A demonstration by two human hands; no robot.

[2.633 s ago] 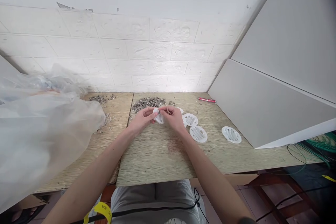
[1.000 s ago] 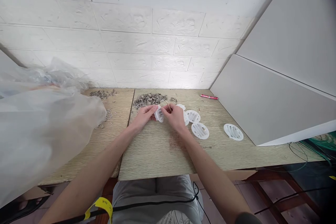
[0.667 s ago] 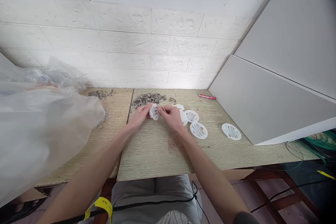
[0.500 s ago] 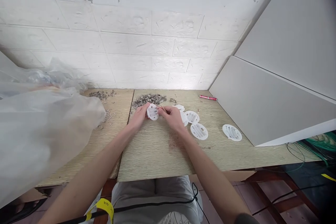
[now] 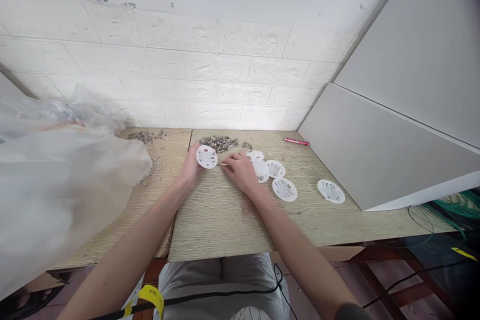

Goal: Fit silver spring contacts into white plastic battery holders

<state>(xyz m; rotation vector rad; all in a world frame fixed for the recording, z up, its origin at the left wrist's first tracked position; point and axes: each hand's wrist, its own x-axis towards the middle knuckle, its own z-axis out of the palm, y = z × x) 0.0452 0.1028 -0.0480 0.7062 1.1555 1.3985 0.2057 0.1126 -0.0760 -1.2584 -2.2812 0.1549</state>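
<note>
My left hand (image 5: 191, 166) is closed on the edge of a white round plastic battery cover (image 5: 206, 157), its slotted face with small metal contacts turned toward me. My right hand (image 5: 240, 171) rests just above the table, fingers closed around a thin stick-like tool (image 5: 224, 164) whose pale tip points left toward the cover. Most of that tool is hidden by the fingers. Behind both hands lies a pile of small metal contact pieces (image 5: 221, 143). Several more white round covers (image 5: 284, 189) lie beside my right hand, some overlapping.
At left, a large translucent plastic bag (image 5: 67, 185) bulges over the table, next to more scattered metal pieces (image 5: 144, 136). A red pen (image 5: 297, 141) lies near the large white panel (image 5: 393, 145) on the right. One separate cover (image 5: 331, 191) sits near that panel. Green wires (image 5: 450, 210) hang beyond.
My left hand has moved slightly left with the cover, away from my right hand. My right hand has drawn back from the cover and lowered toward the table, still holding the thin tool.
</note>
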